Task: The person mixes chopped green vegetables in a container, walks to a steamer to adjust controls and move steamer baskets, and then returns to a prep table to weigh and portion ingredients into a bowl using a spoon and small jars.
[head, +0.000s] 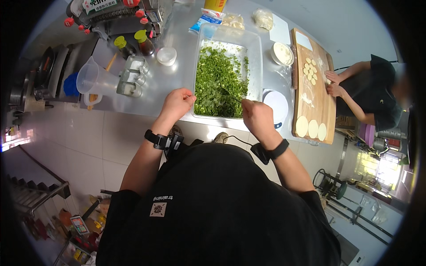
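Note:
A clear plastic tub (255, 73) stands at the near edge of the steel table, with chopped green leaves (216, 73) spread over most of its bottom. My right hand (258, 116) is closed on the handle of a dark spoon (223, 91), whose bowl rests among the greens. My left hand (178, 103) grips the tub's left wall near the front corner, thumb and fingers pinched on the rim. Right of the tub lies a round white scale or plate (275, 105), partly behind my right hand.
Left on the steel table (146, 108) stand yellow-capped bottles (145, 43), a seasoning holder (132, 76) and a clear measuring jug (96, 78). At right, a co-worker's hands (333, 83) touch a wooden board (319, 109) with dough rounds (302, 126). A white bowl (282, 54) sits between.

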`<state>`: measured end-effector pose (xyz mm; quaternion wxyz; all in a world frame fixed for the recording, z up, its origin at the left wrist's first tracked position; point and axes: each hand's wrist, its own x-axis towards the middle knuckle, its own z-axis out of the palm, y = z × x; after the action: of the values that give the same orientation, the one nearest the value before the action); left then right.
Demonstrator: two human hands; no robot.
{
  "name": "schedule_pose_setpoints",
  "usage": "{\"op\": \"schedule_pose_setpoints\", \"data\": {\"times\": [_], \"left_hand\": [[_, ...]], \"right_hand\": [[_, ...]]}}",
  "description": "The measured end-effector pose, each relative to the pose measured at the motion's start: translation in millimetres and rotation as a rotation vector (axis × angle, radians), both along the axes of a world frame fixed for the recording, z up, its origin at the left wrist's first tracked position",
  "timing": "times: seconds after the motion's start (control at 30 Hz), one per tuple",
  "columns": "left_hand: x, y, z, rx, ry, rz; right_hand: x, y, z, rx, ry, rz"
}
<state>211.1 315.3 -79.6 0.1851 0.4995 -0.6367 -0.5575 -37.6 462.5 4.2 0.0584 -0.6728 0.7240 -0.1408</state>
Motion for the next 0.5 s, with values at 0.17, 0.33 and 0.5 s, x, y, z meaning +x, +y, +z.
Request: {"op": "schedule_pose_setpoints", "data": {"times": [0.17, 0.33, 0.5], "left_hand": [[-3, 0, -1, -0.007, 0.009, -0.01], [0, -3, -5, -0.027, -0.038, -0.023], [-4, -1, 5, -0.02, -0.028, -0.013]], "right_hand": [[11, 5, -7, -0.03, -0.024, 0.133], [9, -22, -10, -0.035, -0.003, 0.063], [-1, -47, -22, -0.079, 0.112, 0.009]]}}
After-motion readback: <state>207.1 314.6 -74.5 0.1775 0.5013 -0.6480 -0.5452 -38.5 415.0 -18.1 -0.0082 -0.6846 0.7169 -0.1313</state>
